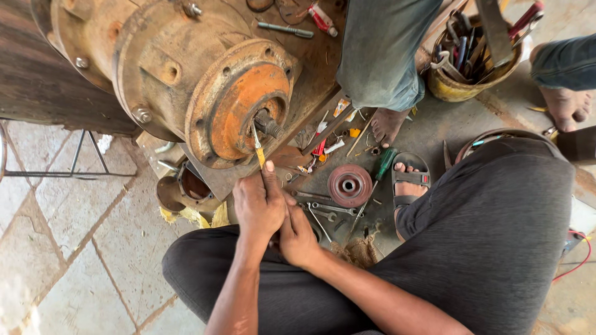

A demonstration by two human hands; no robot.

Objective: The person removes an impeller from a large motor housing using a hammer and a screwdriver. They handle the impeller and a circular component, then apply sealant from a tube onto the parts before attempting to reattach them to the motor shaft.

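Screwdriver stands at 12 o'clock from hands, long axis running 6 to 12, tip by steel shaft in rusty orange motor cover. Left hand closed round yellow handle, nearer. Right hand closed, pressed against left, at 4 o'clock.

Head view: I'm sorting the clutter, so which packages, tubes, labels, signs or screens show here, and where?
Tube: top centre on the board behind the rusty motor, red and white.
Small packets: on the floor right of the motor shaft, red, white and orange scraps.
Signs or screens: none.
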